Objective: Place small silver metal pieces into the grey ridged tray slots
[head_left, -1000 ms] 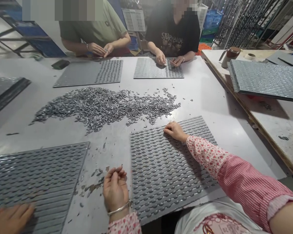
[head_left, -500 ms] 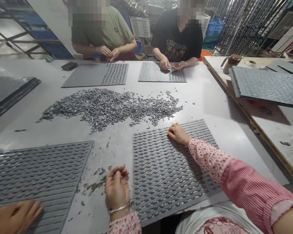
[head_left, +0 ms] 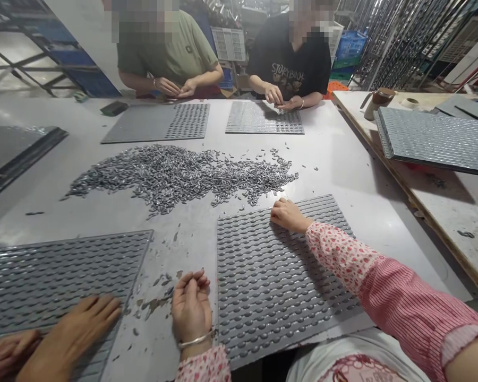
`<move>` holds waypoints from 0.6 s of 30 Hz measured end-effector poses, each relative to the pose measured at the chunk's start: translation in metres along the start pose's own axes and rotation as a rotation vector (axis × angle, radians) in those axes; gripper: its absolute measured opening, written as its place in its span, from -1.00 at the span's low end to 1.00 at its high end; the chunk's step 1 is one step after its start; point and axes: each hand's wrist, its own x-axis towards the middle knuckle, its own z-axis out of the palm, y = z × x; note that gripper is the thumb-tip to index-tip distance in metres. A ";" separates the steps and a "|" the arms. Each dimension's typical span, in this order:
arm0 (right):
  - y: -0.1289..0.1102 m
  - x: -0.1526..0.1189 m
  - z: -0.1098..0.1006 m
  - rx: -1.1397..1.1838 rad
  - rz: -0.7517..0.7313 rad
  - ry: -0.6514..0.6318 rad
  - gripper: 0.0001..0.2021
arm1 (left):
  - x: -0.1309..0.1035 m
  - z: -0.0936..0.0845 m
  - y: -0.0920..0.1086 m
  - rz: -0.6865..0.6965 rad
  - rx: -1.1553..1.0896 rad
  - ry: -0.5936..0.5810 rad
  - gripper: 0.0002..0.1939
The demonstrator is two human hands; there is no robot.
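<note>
A grey sheet (head_left: 279,276) with rows of oval bumps lies at the table's front edge. On its far part rests my right hand (head_left: 290,215), knuckles up and fingers closed at a row; whatever they pinch is hidden. Just left of the sheet, my left hand (head_left: 191,305) lies palm up on the table, its fingers curled in with the thumb over them. I cannot make out what it holds. Beyond the sheet spreads a pile of small dark grey oval pieces (head_left: 175,172).
At the left, a co-worker's hands (head_left: 77,329) work over another bumpy sheet (head_left: 103,254). Two people across the table sit at grey sheets (head_left: 135,122). Stacked sheets (head_left: 438,138) and a brown-lidded jar (head_left: 378,103) stand on the right-hand table (head_left: 442,212).
My right hand has shifted slightly left along the sheet. My left hand stays put. The co-worker's hand at left has moved right over its sheet, and a second hand has come into view.
</note>
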 end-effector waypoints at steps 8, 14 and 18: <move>0.008 -0.001 0.004 0.053 0.077 -0.018 -0.80 | 0.005 -0.004 -0.003 0.003 0.006 0.013 -0.87; 0.001 0.001 0.001 0.054 0.161 -0.062 -0.83 | 0.002 -0.002 0.000 -0.005 0.008 0.003 -0.87; -0.003 0.011 -0.001 0.045 0.238 -0.121 -0.87 | 0.001 -0.002 0.000 -0.001 0.014 -0.009 -0.82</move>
